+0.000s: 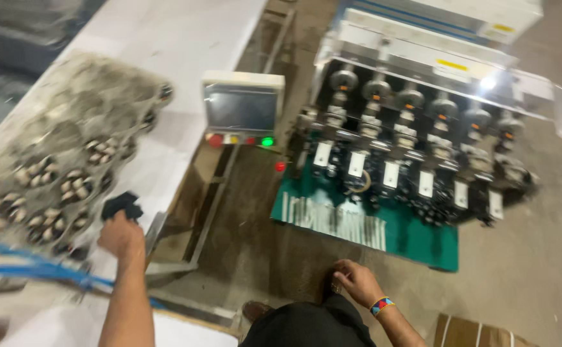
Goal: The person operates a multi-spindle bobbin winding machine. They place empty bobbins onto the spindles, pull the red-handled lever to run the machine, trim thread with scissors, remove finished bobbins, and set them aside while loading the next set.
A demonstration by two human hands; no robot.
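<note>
The left hand is closed around a small black part at the right edge of the white table, just beside a clear bag of wound coils. The right hand rests loosely curled on the knee, holding nothing. A snagged bag could likely tip coils over the edge toward the winding machine.

The whole picture is blurred by motion. The left hand covers part of a dark object, so its kind is not clear. The round pieces in the plastic tray are too smeared to identify. The right hand hides its fingertips against the dark trousers. The cardboard is cut by the lower edge.
</note>
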